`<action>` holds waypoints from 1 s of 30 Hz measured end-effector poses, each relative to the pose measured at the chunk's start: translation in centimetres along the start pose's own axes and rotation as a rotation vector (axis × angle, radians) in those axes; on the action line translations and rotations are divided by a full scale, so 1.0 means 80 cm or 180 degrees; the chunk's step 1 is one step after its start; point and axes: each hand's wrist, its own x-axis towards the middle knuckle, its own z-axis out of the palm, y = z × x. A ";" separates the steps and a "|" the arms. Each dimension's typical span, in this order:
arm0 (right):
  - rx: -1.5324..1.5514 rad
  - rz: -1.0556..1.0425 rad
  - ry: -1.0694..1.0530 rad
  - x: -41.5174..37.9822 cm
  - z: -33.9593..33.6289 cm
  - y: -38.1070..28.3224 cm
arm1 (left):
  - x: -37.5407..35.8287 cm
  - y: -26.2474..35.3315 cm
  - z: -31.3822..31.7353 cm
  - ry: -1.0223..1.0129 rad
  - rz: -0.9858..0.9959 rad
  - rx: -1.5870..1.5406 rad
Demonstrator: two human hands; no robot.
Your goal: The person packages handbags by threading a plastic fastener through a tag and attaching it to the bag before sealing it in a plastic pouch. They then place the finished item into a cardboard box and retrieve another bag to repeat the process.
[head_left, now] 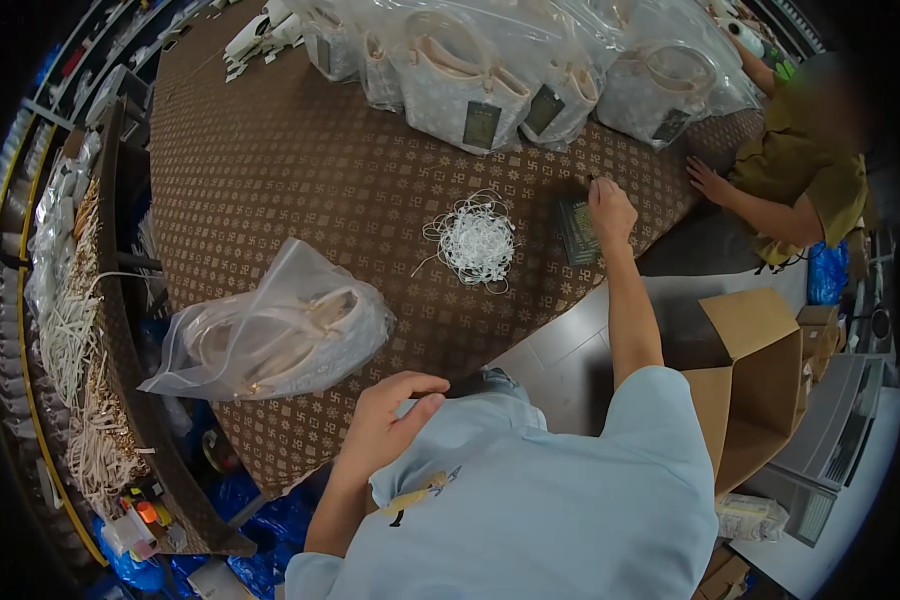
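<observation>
My right hand [611, 210] is closed over the table, beside a stack of dark green tags [578, 232]; its fingers pinch something small and dark, too small to make out. My left hand [396, 412] is held near my body at the table's front edge, fingers apart, holding nothing. Left of the tags lies a tangled pile of white strings [473, 240]. A handbag in a clear plastic bag [288, 335] rests on the table's left part. Along the far side stand several pale handbags in clear plastic, such as one [460, 95] with a dark tag on its front.
The brown patterned table [300, 160] spans the middle. Another person [805, 150] is at the right, one hand on the table edge. An open cardboard box [755, 385] stands at the right. Shelves and a rack of pale straps [80, 330] line the left.
</observation>
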 end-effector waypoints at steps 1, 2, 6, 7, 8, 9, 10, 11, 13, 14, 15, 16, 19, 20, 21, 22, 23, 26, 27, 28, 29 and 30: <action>0.0011 -0.0031 -0.0002 0.003 -0.020 -0.016 | 0.005 -0.003 0.005 -0.0161 -0.0447 -0.0490; 0.0428 -0.0618 0.0401 0.008 -0.055 -0.045 | 0.011 -0.011 0.012 -0.0136 -0.0457 -0.0509; 0.2007 -0.2387 0.0169 -0.042 -0.149 -0.155 | 0.050 -0.037 0.039 0.0389 -0.1099 -0.2318; 0.2617 -0.2726 -0.0077 -0.067 -0.160 -0.179 | 0.061 -0.042 0.041 0.0620 -0.1513 -0.2960; 0.2831 -0.3042 -0.0637 -0.092 -0.172 -0.196 | 0.069 -0.049 0.035 0.0264 -0.1407 -0.3510; 0.3097 -0.3214 -0.0911 -0.107 -0.180 -0.214 | 0.070 -0.068 0.037 0.0271 -0.1405 -0.3520; 0.3366 -0.3377 -0.1189 -0.113 -0.185 -0.224 | 0.071 -0.087 0.041 0.0465 -0.1355 -0.3411; 0.3378 -0.3382 -0.1195 -0.105 -0.182 -0.225 | 0.069 -0.103 0.044 0.0662 -0.1308 -0.3294; 0.3501 -0.2659 -0.1746 -0.072 -0.162 -0.228 | 0.060 -0.100 0.041 0.0901 -0.1563 -0.3119; 0.3462 -0.1892 -0.1841 -0.051 -0.131 -0.222 | 0.056 -0.098 0.040 0.1134 -0.1798 -0.2955; 0.3394 -0.1126 -0.1921 -0.029 -0.087 -0.211 | 0.049 -0.098 0.040 0.1159 -0.1794 -0.2946; 0.3806 -0.0122 -0.2558 -0.003 -0.046 -0.198 | 0.042 -0.098 0.039 0.1278 -0.1624 -0.2754; 0.2200 0.0134 -0.2434 0.043 0.054 -0.158 | 0.037 -0.083 0.034 0.1317 -0.1375 -0.2312; 0.1411 0.0065 -0.2526 0.046 0.072 -0.151 | 0.036 -0.078 0.035 0.1182 -0.1317 -0.2075; 0.1438 0.0050 -0.2524 0.043 0.086 -0.150 | 0.034 -0.077 0.037 0.1208 -0.1312 -0.2059; 0.1157 0.0053 -0.2924 0.044 0.098 -0.148 | 0.030 -0.078 0.041 0.1259 -0.1238 -0.1997; 0.0850 0.0075 -0.3296 0.047 0.109 -0.144 | 0.027 -0.078 0.045 0.1281 -0.1145 -0.1940; 0.0589 -0.0038 -0.3044 0.039 0.112 -0.152 | 0.014 -0.078 0.039 0.1127 -0.0942 -0.1363; 0.0602 -0.0093 -0.2998 0.041 0.114 -0.148 | 0.015 -0.082 0.038 0.0964 -0.0974 -0.1034; 0.0590 0.0065 -0.3197 0.047 0.111 -0.149 | 0.013 -0.091 0.041 0.0946 -0.0801 -0.1064; 0.1010 0.0194 -0.2883 0.046 0.096 -0.151 | 0.015 -0.099 0.042 0.0927 -0.0639 -0.1084; 0.1608 0.0468 -0.2914 0.051 0.081 -0.155 | 0.023 -0.100 0.041 0.0831 -0.0500 -0.1071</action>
